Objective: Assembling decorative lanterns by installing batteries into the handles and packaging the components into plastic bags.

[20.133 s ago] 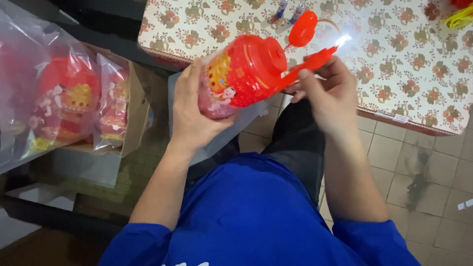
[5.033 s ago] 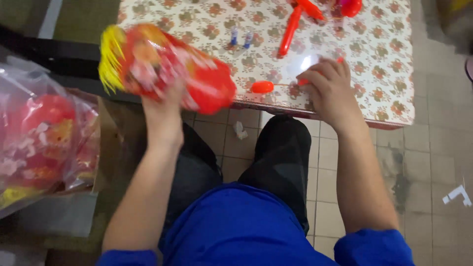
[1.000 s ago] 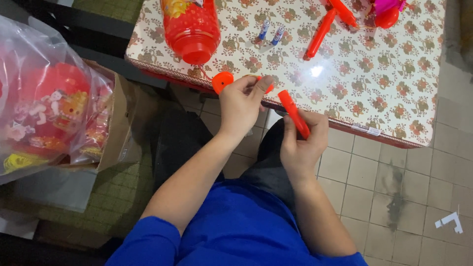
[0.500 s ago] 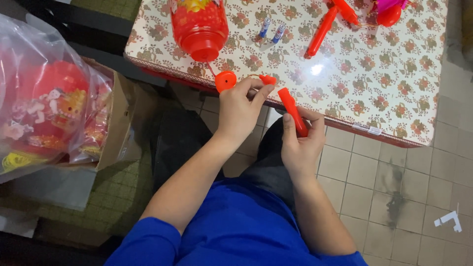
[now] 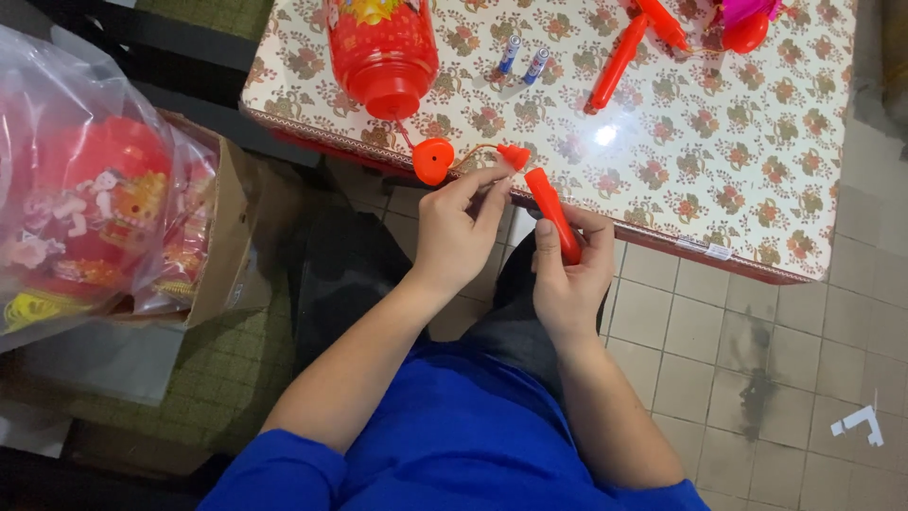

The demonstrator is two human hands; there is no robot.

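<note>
Your right hand has its grip tight around one red stick, just off the counter edge. Your left hand pinches one small red cap at the stick's top. One round red lid lies beside it. One red lantern and two small batteries lie farther back.

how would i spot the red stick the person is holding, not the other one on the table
Start at the floral-patterned table and drop to its near edge, where both hands meet. The red stick stands upright in the right hand, beside the left hand. The other red stick lies flat at the table's far side, untouched.
</note>
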